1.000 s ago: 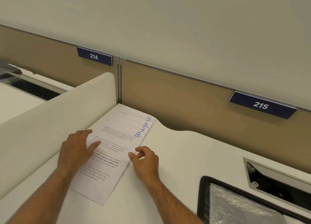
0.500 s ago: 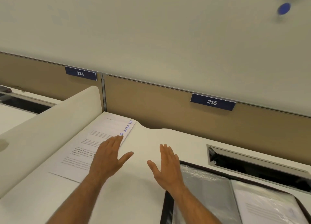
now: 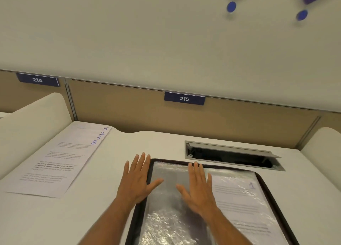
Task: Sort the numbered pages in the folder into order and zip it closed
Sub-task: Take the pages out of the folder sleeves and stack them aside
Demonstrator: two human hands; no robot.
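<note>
folder lies open under both flat hands.

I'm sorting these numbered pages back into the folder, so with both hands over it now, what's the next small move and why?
Probably reach the left hand back to the fanned stack of pages and pull out the sheet marked 2. The open folder already shows page 1 in its right sleeve, the left sleeve looks empty, and both the left and the right hand are flat, holding nothing.

table: your white top
folder: black rim, clear silvery sleeves
pages: white, blue numbers
signs: navy, white digits
</note>
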